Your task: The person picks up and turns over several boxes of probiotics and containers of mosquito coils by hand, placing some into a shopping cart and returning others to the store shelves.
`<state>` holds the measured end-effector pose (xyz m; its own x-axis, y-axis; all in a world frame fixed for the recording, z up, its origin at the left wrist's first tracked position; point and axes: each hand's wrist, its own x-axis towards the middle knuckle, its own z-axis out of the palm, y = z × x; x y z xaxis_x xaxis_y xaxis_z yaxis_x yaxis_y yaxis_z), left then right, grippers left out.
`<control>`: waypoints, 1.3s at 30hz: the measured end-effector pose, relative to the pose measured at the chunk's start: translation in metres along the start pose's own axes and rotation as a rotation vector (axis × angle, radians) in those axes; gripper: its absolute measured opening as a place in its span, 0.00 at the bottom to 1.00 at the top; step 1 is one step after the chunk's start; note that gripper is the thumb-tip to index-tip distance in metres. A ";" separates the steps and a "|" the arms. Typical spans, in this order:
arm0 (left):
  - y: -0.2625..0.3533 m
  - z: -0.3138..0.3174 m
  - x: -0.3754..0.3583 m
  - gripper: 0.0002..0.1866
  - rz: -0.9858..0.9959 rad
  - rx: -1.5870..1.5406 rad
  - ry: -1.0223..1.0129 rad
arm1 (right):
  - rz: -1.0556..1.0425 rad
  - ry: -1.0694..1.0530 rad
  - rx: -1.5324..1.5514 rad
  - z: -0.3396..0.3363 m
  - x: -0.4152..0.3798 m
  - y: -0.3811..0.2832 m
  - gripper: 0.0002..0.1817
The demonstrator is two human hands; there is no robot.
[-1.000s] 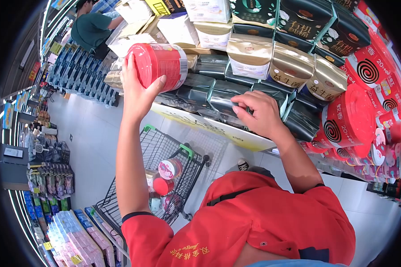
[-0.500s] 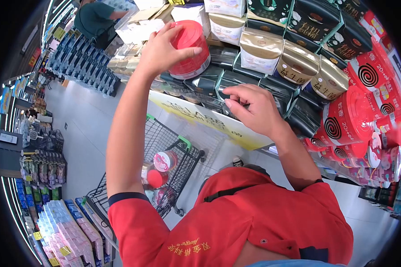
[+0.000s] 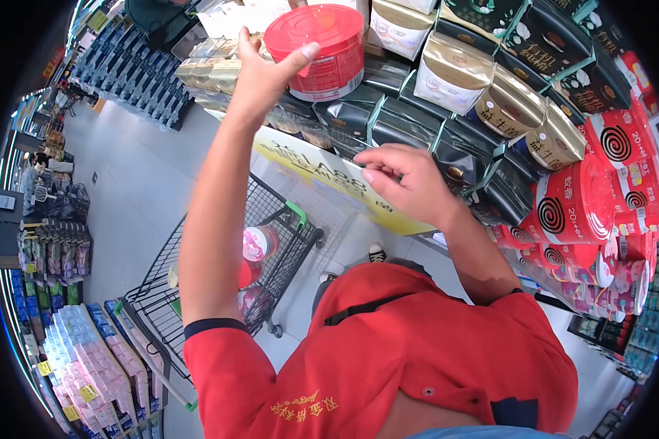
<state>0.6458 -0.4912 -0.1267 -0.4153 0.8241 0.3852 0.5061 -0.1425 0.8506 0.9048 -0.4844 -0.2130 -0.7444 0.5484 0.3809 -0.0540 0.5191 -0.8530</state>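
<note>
A round red tub of mosquito coils [image 3: 326, 69] with a clear red lid sits on dark-wrapped packs [image 3: 355, 113] at the top of the view. My left hand [image 3: 262, 79] is at its left side, thumb stretched across the tub's front below the lid and the other fingers spread upward. Lower down, my right hand [image 3: 406, 179] hovers by the upper edge of a yellow and white price sign [image 3: 329, 175]. Its fingers are loosely bent, with a gap between thumb and forefinger and nothing seen in it.
More red mosquito-coil tubs [image 3: 571, 205] are stacked at the right, beside gold and white packs [image 3: 454, 73]. Below the sign stands a shopping cart [image 3: 183, 271] holding several tubs. Pink and blue boxes [image 3: 88, 358] fill a lower-left display. A person [image 3: 157, 18] is at the top left.
My left hand has shifted from over the tub's lid to its left side, fingers spreading. My right hand stays loosely bent by the sign. The whole view has turned slightly.
</note>
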 end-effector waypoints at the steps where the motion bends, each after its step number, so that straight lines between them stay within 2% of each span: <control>1: -0.001 0.005 -0.002 0.73 0.034 -0.044 0.014 | -0.009 0.002 -0.003 0.002 0.001 0.000 0.14; 3: -0.002 0.008 0.004 0.72 0.147 0.109 0.121 | -0.112 -0.027 -0.028 0.006 0.002 0.002 0.13; 4: 0.001 0.005 0.010 0.72 0.152 0.111 0.122 | -0.140 -0.014 -0.020 0.008 0.001 0.006 0.12; 6: 0.013 -0.001 0.024 0.68 0.283 0.468 0.023 | -0.100 -0.028 0.008 0.009 0.000 0.006 0.12; 7: 0.025 -0.001 0.031 0.68 0.281 0.469 0.020 | -0.057 -0.045 0.037 0.010 -0.001 0.006 0.12; 9: 0.048 0.005 0.046 0.65 0.287 0.552 -0.261 | -0.073 -0.039 0.033 0.013 -0.004 0.007 0.12; 11: 0.047 0.011 0.059 0.65 0.284 0.621 -0.307 | -0.086 -0.020 0.025 0.015 -0.005 0.009 0.12; 13: 0.029 0.021 0.075 0.70 0.032 0.839 -0.291 | -0.153 -0.033 0.014 0.015 -0.010 0.011 0.12; 14: 0.044 0.019 0.077 0.71 -0.063 0.677 -0.493 | -0.168 -0.050 -0.020 0.014 -0.013 0.013 0.11; 16: 0.016 0.021 0.092 0.59 0.016 0.531 -0.415 | -0.205 0.010 -0.051 0.011 -0.022 0.017 0.12; 17: 0.017 0.022 0.087 0.54 0.098 0.556 -0.371 | -0.167 0.055 0.047 0.009 -0.026 0.017 0.12; 18: 0.027 0.023 0.082 0.52 0.092 0.494 -0.441 | -0.138 0.058 0.042 0.003 -0.032 0.014 0.12; 19: 0.032 0.027 0.072 0.49 0.096 0.394 -0.395 | -0.148 0.092 0.067 -0.002 -0.037 0.013 0.12; 21: 0.035 0.024 0.068 0.47 0.186 0.470 -0.385 | -0.156 0.139 0.047 -0.001 -0.040 0.019 0.12; 24: 0.067 0.045 0.039 0.47 0.135 0.405 -0.392 | -0.112 0.132 0.018 -0.003 -0.046 0.020 0.12; 27: 0.079 0.065 0.031 0.47 0.105 0.484 -0.441 | -0.106 0.089 0.035 -0.001 -0.050 0.023 0.11; 29: 0.065 0.075 0.036 0.45 0.264 0.543 -0.374 | -0.014 0.060 -0.050 -0.006 -0.053 0.021 0.12; 31: 0.067 0.084 0.034 0.43 0.311 0.579 -0.321 | -0.008 0.046 -0.014 -0.006 -0.054 0.021 0.12; 35: 0.066 0.087 0.036 0.42 0.256 0.588 -0.304 | 0.057 0.045 -0.014 -0.002 -0.058 0.028 0.13; 39: 0.059 0.088 0.035 0.46 0.261 0.653 -0.263 | 0.055 0.032 0.053 0.009 -0.055 0.037 0.13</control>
<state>0.7274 -0.4229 -0.0947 -0.0669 0.9236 0.3776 0.9430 -0.0651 0.3264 0.9383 -0.5009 -0.2690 -0.7253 0.5964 0.3439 -0.0495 0.4530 -0.8901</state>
